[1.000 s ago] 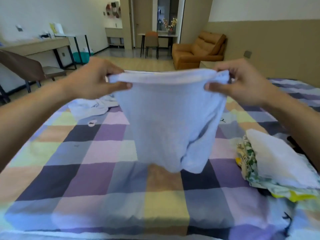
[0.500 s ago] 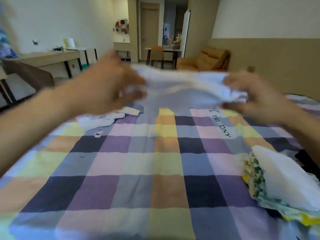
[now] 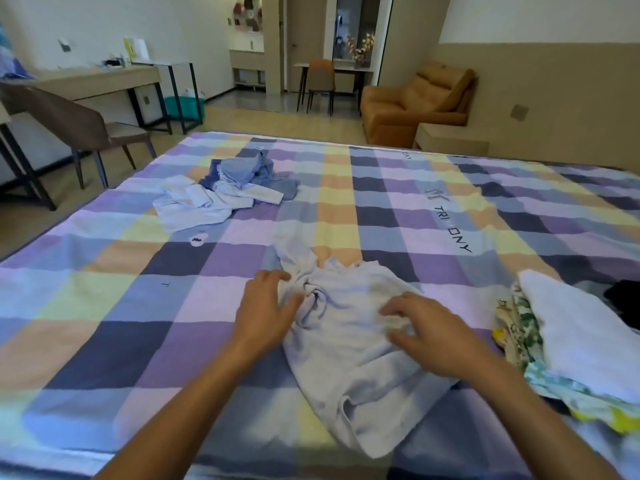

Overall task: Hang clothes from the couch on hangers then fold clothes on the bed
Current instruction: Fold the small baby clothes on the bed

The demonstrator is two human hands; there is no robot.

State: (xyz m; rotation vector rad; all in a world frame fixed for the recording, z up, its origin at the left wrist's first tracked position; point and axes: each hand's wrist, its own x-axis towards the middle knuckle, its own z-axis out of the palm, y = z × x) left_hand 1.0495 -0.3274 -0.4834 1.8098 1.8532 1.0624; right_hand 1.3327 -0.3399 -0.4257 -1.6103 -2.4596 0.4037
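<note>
A pale blue garment (image 3: 349, 344) lies crumpled on the checked bedspread (image 3: 138, 306), near the bed's front edge. My left hand (image 3: 266, 306) rests on the garment's left edge with fingers spread and nearly straight. My right hand (image 3: 426, 327) lies on its right part, fingers loosely bent over the cloth. Neither hand plainly grips the fabric. A heap of unfolded blue and white clothes (image 3: 228, 188) sits further back on the left of the bed.
A stack of folded clothes (image 3: 571, 344), white on top of a floral piece, lies at the right with something black (image 3: 623, 303) behind it. An orange couch (image 3: 415, 98), desks (image 3: 104, 84) and chairs (image 3: 79, 129) stand beyond the bed.
The pale blue garment, held up in the air by both hands a second ago, was swung forward and now lies on the bed. Both hands have let go of its waistband and rest on it.
</note>
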